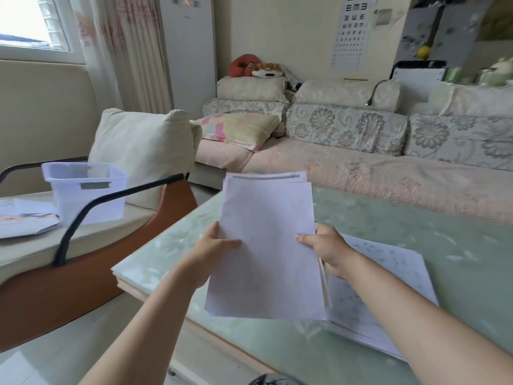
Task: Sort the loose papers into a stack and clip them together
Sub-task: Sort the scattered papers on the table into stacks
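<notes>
Both the left hand [213, 245] and right hand [324, 247] grip the papers [268, 245] above the bench [416, 223]; thin, floppy sheets, best pinched at side edges

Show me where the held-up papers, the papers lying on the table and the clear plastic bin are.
held-up papers [268, 245], head view, middle of the front sheet.
papers on the table [388, 262], head view, printed top sheet beside the right arm.
clear plastic bin [86, 201], head view, its front wall.
</notes>
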The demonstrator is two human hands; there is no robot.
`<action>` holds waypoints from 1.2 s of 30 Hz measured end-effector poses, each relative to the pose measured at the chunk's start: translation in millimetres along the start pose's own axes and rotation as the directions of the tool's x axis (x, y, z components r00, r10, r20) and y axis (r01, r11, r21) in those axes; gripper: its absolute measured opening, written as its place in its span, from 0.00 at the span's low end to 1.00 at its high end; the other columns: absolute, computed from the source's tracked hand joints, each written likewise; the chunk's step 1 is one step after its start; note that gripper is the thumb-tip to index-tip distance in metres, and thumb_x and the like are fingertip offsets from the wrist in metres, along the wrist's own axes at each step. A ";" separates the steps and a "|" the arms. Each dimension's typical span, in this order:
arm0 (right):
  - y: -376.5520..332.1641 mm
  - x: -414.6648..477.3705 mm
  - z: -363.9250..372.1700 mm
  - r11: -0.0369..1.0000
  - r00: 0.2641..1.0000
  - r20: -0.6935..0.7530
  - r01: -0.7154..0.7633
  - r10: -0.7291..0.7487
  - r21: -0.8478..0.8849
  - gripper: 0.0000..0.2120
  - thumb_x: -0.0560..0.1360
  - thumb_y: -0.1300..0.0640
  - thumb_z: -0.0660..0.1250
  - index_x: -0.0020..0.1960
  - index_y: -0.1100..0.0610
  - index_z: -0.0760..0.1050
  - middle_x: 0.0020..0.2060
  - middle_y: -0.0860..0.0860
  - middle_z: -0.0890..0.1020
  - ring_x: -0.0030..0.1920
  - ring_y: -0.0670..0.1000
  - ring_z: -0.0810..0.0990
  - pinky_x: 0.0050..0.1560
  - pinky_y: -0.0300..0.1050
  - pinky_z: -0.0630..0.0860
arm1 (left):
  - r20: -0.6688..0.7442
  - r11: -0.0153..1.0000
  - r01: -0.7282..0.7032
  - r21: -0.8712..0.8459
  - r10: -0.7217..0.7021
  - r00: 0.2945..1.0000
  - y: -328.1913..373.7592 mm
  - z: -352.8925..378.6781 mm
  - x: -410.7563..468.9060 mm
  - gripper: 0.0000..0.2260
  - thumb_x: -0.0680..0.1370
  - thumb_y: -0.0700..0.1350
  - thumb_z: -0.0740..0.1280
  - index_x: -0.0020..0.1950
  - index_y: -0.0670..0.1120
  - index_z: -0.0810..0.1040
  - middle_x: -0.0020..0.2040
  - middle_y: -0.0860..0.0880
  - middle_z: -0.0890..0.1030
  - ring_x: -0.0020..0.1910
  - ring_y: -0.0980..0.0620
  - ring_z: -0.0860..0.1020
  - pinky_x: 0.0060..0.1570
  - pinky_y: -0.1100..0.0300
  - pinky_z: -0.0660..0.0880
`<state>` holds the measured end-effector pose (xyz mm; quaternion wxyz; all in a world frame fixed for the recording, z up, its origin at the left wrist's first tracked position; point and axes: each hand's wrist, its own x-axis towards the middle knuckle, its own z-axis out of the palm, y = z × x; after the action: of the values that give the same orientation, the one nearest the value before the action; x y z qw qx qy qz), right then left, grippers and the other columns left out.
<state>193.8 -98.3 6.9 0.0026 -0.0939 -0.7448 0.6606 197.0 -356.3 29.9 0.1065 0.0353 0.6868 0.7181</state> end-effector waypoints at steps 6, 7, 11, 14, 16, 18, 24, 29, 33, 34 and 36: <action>5.5 -31.1 -101.6 0.980 0.975 -0.215 -0.092 0.053 -0.176 0.19 0.70 0.55 0.71 0.59 0.57 0.77 0.54 0.53 0.84 0.53 0.56 0.83 0.58 0.58 0.79 | 0.087 0.947 0.046 0.319 -0.078 0.993 1.6 112.3 20.9 0.08 0.71 0.35 0.64 0.47 0.44 0.72 0.40 0.44 0.76 0.34 0.48 0.76 0.34 0.59 0.72; 9.4 -38.1 -118.3 0.974 0.966 -0.251 -0.120 0.070 -0.190 0.20 0.68 0.54 0.71 0.58 0.57 0.76 0.53 0.54 0.84 0.52 0.56 0.83 0.58 0.57 0.80 | 0.105 0.934 0.045 0.354 -0.088 0.991 -0.4 131.5 23.7 0.07 0.72 0.34 0.63 0.47 0.43 0.71 0.38 0.45 0.75 0.33 0.50 0.74 0.31 0.62 0.70; 30.3 -63.2 -170.5 0.942 0.920 -0.379 -0.209 0.099 -0.261 0.28 0.62 0.51 0.70 0.61 0.56 0.73 0.54 0.53 0.82 0.53 0.56 0.81 0.59 0.54 0.79 | 0.176 0.891 -0.001 0.454 -0.088 0.981 -17.7 196.1 32.1 0.06 0.72 0.31 0.62 0.41 0.41 0.72 0.37 0.43 0.72 0.31 0.50 0.71 0.29 0.63 0.64; 46.9 -80.2 -189.2 0.896 0.889 -0.438 -0.295 0.131 -0.332 0.16 0.71 0.57 0.70 0.57 0.58 0.73 0.52 0.54 0.81 0.53 0.56 0.80 0.54 0.47 0.77 | 0.148 0.790 0.008 0.613 -0.125 0.981 -39.8 228.0 39.7 0.11 0.72 0.37 0.64 0.55 0.40 0.74 0.47 0.43 0.77 0.45 0.45 0.78 0.40 0.59 0.71; 59.5 -86.6 -195.2 0.853 0.879 -0.454 -0.346 0.148 -0.391 0.12 0.69 0.55 0.69 0.52 0.56 0.75 0.49 0.53 0.82 0.48 0.55 0.82 0.50 0.47 0.78 | 0.096 0.567 -0.017 0.823 -0.110 0.989 -56.4 239.2 44.9 0.18 0.73 0.42 0.66 0.62 0.43 0.72 0.58 0.41 0.76 0.59 0.42 0.75 0.54 0.56 0.72; 70.6 -89.9 -198.5 0.749 0.861 -0.471 -0.438 0.191 -0.497 0.16 0.66 0.49 0.68 0.51 0.54 0.76 0.49 0.53 0.81 0.48 0.55 0.81 0.47 0.45 0.79 | 0.045 0.383 -0.008 0.924 -0.088 0.995 -69.9 244.0 46.9 0.20 0.73 0.44 0.68 0.64 0.43 0.71 0.63 0.40 0.72 0.65 0.41 0.68 0.63 0.55 0.66; 78.4 -80.4 -203.1 0.879 0.828 -0.506 -0.408 0.243 -0.245 0.08 0.72 0.58 0.66 0.37 0.56 0.69 0.34 0.52 0.73 0.33 0.54 0.69 0.32 0.42 0.61 | -0.013 0.440 0.061 0.896 -0.111 0.994 -68.8 251.0 49.4 0.18 0.77 0.47 0.62 0.64 0.40 0.69 0.63 0.40 0.75 0.63 0.40 0.73 0.59 0.55 0.70; 81.5 -78.1 -208.5 0.929 0.841 -0.476 -0.351 0.258 -0.115 0.11 0.70 0.64 0.64 0.38 0.55 0.62 0.35 0.54 0.63 0.36 0.53 0.58 0.34 0.45 0.51 | -0.002 0.501 0.085 0.861 -0.165 0.986 -56.8 251.3 46.7 0.19 0.74 0.50 0.65 0.61 0.42 0.72 0.59 0.43 0.77 0.57 0.42 0.76 0.52 0.55 0.74; 84.1 -96.2 -230.3 0.925 0.800 -0.542 -0.365 0.256 -0.102 0.11 0.69 0.64 0.63 0.35 0.55 0.62 0.32 0.53 0.64 0.35 0.52 0.60 0.35 0.45 0.54 | 0.088 0.604 0.046 0.796 -0.191 0.978 -59.2 273.0 30.5 0.25 0.74 0.50 0.68 0.69 0.44 0.68 0.64 0.45 0.74 0.60 0.44 0.75 0.54 0.57 0.73; 84.6 -101.5 -239.2 0.922 0.784 -0.574 -0.368 0.238 -0.120 0.12 0.69 0.64 0.63 0.35 0.54 0.61 0.31 0.52 0.63 0.35 0.52 0.59 0.34 0.45 0.53 | 0.131 0.638 0.031 0.770 -0.205 0.970 -61.4 282.6 24.5 0.27 0.74 0.50 0.69 0.71 0.45 0.67 0.65 0.45 0.74 0.61 0.45 0.75 0.54 0.58 0.72; 88.2 -113.7 -258.5 0.920 0.761 -0.605 -0.375 0.234 -0.117 0.16 0.70 0.65 0.64 0.33 0.53 0.58 0.31 0.51 0.60 0.35 0.52 0.57 0.34 0.46 0.50 | 0.198 0.659 0.005 0.752 -0.232 0.952 -66.4 301.5 14.7 0.31 0.74 0.51 0.69 0.74 0.46 0.63 0.67 0.45 0.73 0.63 0.45 0.74 0.54 0.59 0.72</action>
<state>350.6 149.3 -33.4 0.1104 -0.4107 -0.7542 0.5004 249.0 -55.9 -21.2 0.2247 0.1301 0.8982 0.3548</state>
